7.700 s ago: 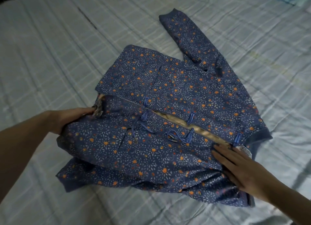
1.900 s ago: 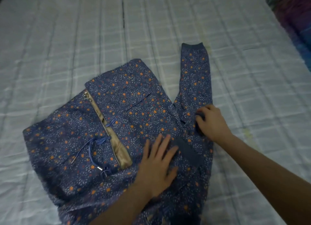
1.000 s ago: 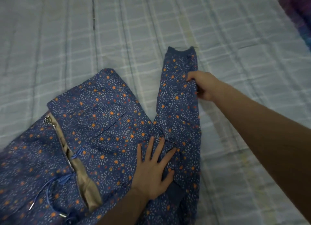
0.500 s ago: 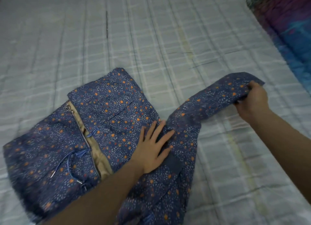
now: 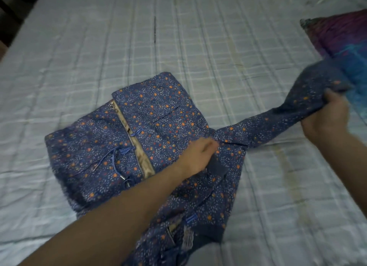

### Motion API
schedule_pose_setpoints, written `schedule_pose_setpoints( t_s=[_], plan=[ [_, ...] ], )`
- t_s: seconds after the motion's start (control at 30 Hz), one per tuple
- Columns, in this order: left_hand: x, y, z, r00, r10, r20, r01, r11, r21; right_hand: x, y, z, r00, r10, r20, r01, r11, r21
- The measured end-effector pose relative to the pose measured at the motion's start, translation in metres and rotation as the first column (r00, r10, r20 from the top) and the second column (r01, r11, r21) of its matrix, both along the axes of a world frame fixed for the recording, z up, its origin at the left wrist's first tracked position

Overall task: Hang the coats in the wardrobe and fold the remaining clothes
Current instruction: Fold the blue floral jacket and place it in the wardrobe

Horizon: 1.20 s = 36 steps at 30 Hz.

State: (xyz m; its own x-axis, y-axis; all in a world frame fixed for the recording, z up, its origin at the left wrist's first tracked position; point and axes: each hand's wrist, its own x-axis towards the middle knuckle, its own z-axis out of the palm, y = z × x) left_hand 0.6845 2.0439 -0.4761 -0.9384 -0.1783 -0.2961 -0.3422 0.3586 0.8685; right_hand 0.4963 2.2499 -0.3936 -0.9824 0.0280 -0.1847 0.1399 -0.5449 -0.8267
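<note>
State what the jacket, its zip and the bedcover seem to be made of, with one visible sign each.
Jacket: soft printed woven cloth, matte; it creases and drapes limply.
Zip: probably metal; teeth and pull glint silver.
Bedcover: likely quilted cotton, matte; stitched lines and wrinkles show.

No readable text, label or number shows anywhere on the jacket.

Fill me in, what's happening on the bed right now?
A person is folding a blue floral jacket spread on the checked bedsheet. The left hand presses down on the jacket's body near the shoulder, while the right hand grips the cuff end of one sleeve, pulled out to the side and lifted off the bed. The zipper is partly open. A purple and blue pillow lies at the far right.
</note>
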Motion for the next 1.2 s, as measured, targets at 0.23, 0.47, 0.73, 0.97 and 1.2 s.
schedule_pose_setpoints(
  t_s=[0.23,0.47,0.73,0.97,1.2],
  plan=[
    [0.068,-0.073,0.077,0.918,0.284,0.275,-0.384,0.474,0.793,0.203,-0.086,-0.003,0.61,0.79,-0.059,-0.158,0.195,0.968],
    [0.249,-0.103,0.012,0.734,0.486,0.475,-0.631,0.746,0.213,0.36,-0.111,-0.085,0.042,0.91,0.412,-0.009,-0.412,0.911],
    [0.31,-0.08,-0.016,0.619,0.721,0.311,-0.773,0.63,0.076,0.298,-0.103,-0.094,0.448,0.875,0.181,0.058,-0.231,0.971],
    [0.319,-0.089,-0.033,0.661,0.746,0.077,-0.708,0.655,-0.264,0.211,-0.061,-0.133,0.477,0.68,0.556,0.067,-0.659,0.749],
    [0.296,-0.062,-0.034,0.865,0.495,-0.08,-0.37,0.522,-0.769,0.216,-0.072,-0.12,0.448,0.856,0.258,0.228,-0.389,0.893]
  ],
)
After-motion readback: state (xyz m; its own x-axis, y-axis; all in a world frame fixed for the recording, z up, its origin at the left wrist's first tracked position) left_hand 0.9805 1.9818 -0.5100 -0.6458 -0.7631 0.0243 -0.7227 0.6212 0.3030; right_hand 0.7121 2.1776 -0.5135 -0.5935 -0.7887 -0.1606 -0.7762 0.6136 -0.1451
